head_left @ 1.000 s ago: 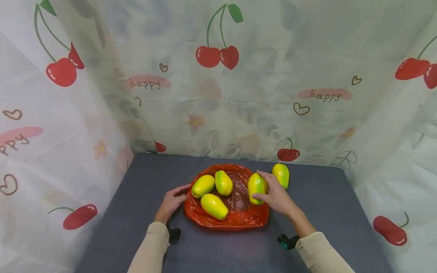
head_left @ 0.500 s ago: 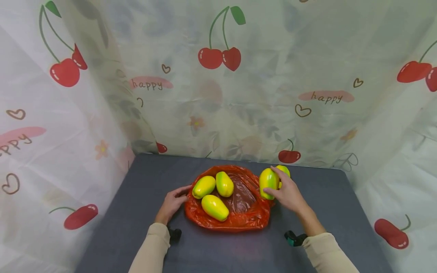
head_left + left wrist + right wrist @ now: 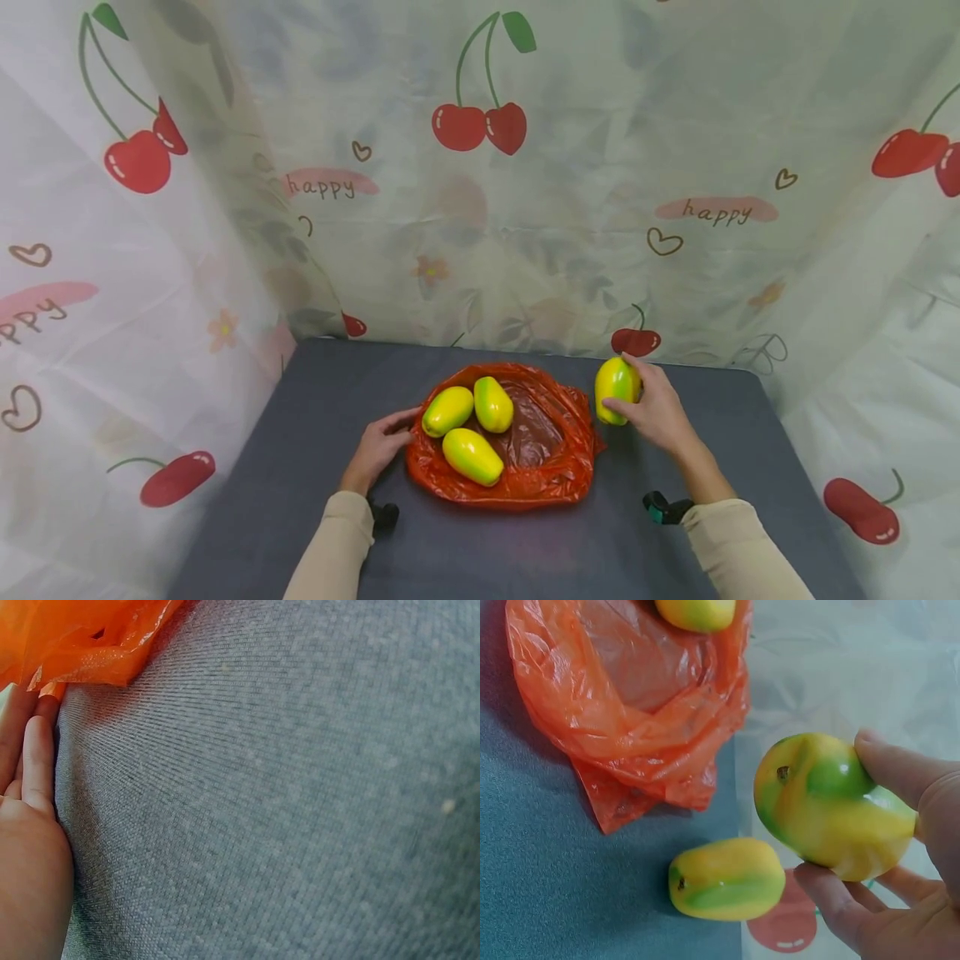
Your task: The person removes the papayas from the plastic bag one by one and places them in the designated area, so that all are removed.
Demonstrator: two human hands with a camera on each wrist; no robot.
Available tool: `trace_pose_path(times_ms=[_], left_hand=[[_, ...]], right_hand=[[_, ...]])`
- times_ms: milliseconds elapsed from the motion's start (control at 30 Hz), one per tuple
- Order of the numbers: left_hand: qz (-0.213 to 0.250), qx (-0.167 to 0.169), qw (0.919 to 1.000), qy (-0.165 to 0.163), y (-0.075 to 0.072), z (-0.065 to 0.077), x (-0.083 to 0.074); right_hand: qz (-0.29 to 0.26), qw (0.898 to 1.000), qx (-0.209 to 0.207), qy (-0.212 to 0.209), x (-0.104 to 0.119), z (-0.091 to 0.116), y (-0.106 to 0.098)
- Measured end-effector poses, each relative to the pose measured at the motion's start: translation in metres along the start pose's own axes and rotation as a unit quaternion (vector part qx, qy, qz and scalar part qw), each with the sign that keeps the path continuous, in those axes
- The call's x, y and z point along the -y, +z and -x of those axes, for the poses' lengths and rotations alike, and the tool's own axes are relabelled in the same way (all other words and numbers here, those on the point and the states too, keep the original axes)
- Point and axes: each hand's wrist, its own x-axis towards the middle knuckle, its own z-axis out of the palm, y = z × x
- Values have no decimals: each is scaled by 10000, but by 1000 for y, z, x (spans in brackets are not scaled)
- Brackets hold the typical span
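Item, one: your right hand [image 3: 651, 404], fingers and thumb curled around a glossy yellow-and-green oval fruit [image 3: 615, 390], held to the right of the bag and apart from it.

Item, one: your left hand [image 3: 378, 448], fingers extended and relaxed, touching the left edge of a crinkled red-orange plastic bag [image 3: 573, 477]; the bag film covers some of its fingertips in the left wrist view.

Contents of the bag, mouth open upward: three matching fruits on its left side, namely a rear-left fruit [image 3: 447, 411], a rear-right fruit [image 3: 493, 405] and a front fruit [image 3: 472, 457].

Outside the bag: a loose fruit [image 3: 727, 879], lying on its side on the worktop near your held one, seen in the right wrist view.

Support: a dark grey, fabric-covered worktop [image 3: 525, 550].

Surround: a pale curtain [image 3: 570, 192] printed with red cherries, hearts and the word "happy".

Attire: your cream sleeves [image 3: 330, 542].
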Motion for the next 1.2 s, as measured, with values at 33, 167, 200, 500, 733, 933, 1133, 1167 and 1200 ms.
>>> trace_pose_path(times_ms=[33, 167, 200, 500, 733, 933, 1133, 1167, 1200], left_hand=[[-11, -1, 10000, 8, 0, 0, 0], [-14, -13, 10000, -13, 0, 1, -1], [-11, -11, 10000, -17, 0, 1, -2], [-46, -22, 10000, -16, 0, 1, -1], [-80, -51, 9999, -102, 1, 0, 0], [-44, -61, 10000, -7, 0, 0, -1], [50, -88, 9999, 126, 2, -2, 0], [56, -98, 9998, 134, 3, -2, 0], [65, -103, 9998, 159, 3, -2, 0]], right_hand=[[11, 10000, -21, 32, -1, 0, -1], [61, 9998, -113, 171, -7, 0, -6], [71, 9997, -147, 186, -8, -1, -7], [50, 9987, -389, 324, -22, -2, -19], [113, 9966, -662, 471, -38, -3, -20], [306, 9947, -914, 343, -51, -3, -16], [264, 9944, -737, 712, -64, 2, -14], [261, 9942, -673, 792, -66, 3, -14], [262, 9940, -611, 864, -68, 4, -13]])
